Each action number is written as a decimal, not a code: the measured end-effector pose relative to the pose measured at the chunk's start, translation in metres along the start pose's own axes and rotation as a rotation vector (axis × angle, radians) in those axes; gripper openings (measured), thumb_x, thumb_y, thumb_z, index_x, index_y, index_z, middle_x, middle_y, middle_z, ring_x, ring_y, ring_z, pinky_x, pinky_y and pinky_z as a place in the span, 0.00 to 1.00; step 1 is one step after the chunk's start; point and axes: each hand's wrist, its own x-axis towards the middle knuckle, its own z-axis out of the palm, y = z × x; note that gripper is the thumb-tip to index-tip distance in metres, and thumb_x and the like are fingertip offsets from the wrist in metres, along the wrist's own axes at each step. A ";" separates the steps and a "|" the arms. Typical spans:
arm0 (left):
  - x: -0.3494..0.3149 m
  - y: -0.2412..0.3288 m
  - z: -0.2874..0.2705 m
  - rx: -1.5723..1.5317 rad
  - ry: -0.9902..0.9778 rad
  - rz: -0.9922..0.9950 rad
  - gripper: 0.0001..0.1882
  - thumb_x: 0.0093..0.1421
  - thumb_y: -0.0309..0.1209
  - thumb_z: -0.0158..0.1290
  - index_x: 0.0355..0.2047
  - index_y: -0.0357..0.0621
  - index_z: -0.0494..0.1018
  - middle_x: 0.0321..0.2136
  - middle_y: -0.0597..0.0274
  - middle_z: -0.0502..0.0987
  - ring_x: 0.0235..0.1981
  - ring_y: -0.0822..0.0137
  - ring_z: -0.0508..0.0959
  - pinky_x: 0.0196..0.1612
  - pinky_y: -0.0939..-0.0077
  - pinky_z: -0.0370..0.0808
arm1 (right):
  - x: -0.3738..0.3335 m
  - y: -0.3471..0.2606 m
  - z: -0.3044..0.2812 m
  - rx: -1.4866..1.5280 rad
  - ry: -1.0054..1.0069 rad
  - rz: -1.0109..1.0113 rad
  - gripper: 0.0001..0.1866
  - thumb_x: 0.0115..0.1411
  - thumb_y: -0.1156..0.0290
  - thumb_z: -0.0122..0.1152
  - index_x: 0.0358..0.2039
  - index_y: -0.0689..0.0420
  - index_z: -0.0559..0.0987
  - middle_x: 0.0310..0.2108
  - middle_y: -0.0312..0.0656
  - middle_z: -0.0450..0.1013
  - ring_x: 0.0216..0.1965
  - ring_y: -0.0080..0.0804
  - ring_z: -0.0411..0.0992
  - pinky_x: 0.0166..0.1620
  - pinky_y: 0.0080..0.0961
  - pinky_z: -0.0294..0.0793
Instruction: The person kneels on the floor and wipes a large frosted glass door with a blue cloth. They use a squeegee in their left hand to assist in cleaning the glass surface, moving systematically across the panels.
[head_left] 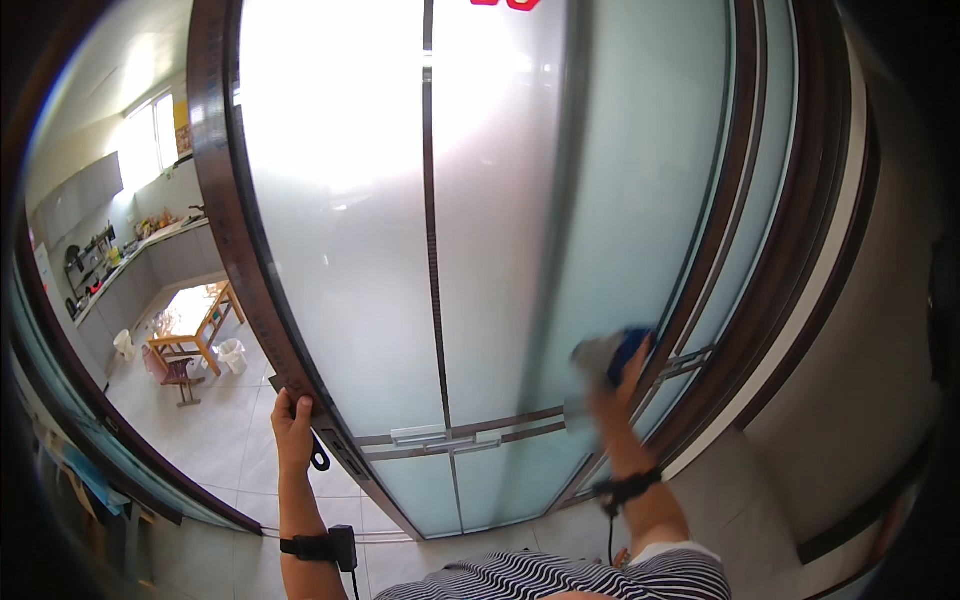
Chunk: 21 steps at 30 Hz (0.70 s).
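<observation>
My left hand (293, 415) is closed at the dark brown edge of a sliding glass door (345, 300). A dark tool with a looped handle end (320, 457) passes through its fingers; its kind is mostly hidden by the hand. My right hand (618, 385), smeared by motion, holds a grey and blue cloth (600, 355) against the frosted glass near the door's right side. Metal strips divide the pane, and a horizontal metal band (520, 430) crosses its lower part.
Beyond the door's left edge lies a kitchen with a wooden table (193, 312), a small chair (178, 375), a white bin (232, 355) and a counter (150, 240). Another brown-framed panel (110, 435) stands at left. A wall (860, 300) rises at right.
</observation>
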 end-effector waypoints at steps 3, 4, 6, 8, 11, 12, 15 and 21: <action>0.002 -0.005 -0.008 0.008 -0.031 0.005 0.11 0.67 0.30 0.50 0.45 0.37 0.72 0.38 0.69 0.76 0.39 0.77 0.72 0.47 0.80 0.68 | -0.087 -0.032 0.027 0.026 -0.118 -0.014 0.23 0.64 0.64 0.49 0.53 0.70 0.69 0.58 0.56 0.60 0.59 0.51 0.59 0.64 0.45 0.54; 0.002 -0.005 -0.007 -0.016 -0.033 0.007 0.10 0.67 0.30 0.50 0.45 0.37 0.73 0.38 0.68 0.76 0.39 0.77 0.72 0.47 0.80 0.68 | -0.079 -0.036 0.029 0.061 -0.056 -0.027 0.23 0.64 0.65 0.49 0.53 0.69 0.68 0.57 0.53 0.61 0.58 0.48 0.60 0.64 0.43 0.55; 0.003 -0.004 -0.006 -0.056 -0.025 0.004 0.09 0.66 0.29 0.51 0.44 0.38 0.73 0.36 0.69 0.76 0.38 0.78 0.72 0.46 0.81 0.68 | -0.061 -0.041 0.032 0.132 0.067 -0.052 0.23 0.63 0.66 0.49 0.55 0.67 0.67 0.55 0.48 0.62 0.57 0.41 0.61 0.63 0.39 0.57; 0.002 0.001 0.002 -0.106 -0.008 -0.007 0.08 0.64 0.28 0.52 0.42 0.39 0.74 0.34 0.71 0.76 0.37 0.79 0.72 0.44 0.82 0.68 | -0.006 -0.036 0.026 0.996 0.150 0.258 0.30 0.64 0.58 0.50 0.61 0.62 0.61 0.60 0.50 0.59 0.60 0.44 0.60 0.64 0.43 0.55; 0.000 0.004 -0.002 -0.089 0.002 0.001 0.08 0.64 0.28 0.52 0.42 0.39 0.74 0.34 0.69 0.77 0.36 0.78 0.72 0.43 0.81 0.68 | 0.122 -0.035 -0.025 0.326 0.350 -0.454 0.30 0.61 0.63 0.49 0.62 0.63 0.60 0.64 0.67 0.52 0.63 0.68 0.54 0.63 0.59 0.51; 0.001 0.003 0.000 -0.086 0.002 0.019 0.09 0.64 0.28 0.53 0.42 0.39 0.74 0.34 0.69 0.77 0.36 0.78 0.72 0.43 0.81 0.69 | 0.160 -0.033 -0.040 0.271 0.405 -0.507 0.30 0.57 0.69 0.50 0.61 0.65 0.61 0.64 0.66 0.53 0.64 0.67 0.53 0.64 0.58 0.49; 0.000 -0.005 0.003 -0.074 0.022 0.037 0.10 0.63 0.28 0.53 0.43 0.38 0.74 0.34 0.68 0.77 0.37 0.76 0.72 0.44 0.80 0.69 | 0.266 -0.043 -0.083 0.177 0.470 -0.596 0.35 0.47 0.77 0.55 0.58 0.71 0.64 0.61 0.66 0.58 0.62 0.65 0.57 0.64 0.51 0.53; -0.002 -0.002 0.002 -0.031 0.053 0.011 0.12 0.62 0.28 0.54 0.45 0.38 0.73 0.34 0.68 0.77 0.37 0.75 0.72 0.45 0.79 0.69 | 0.459 -0.088 -0.145 0.082 0.575 -0.495 0.30 0.52 0.59 0.61 0.50 0.67 0.72 0.48 0.61 0.71 0.50 0.57 0.70 0.53 0.45 0.69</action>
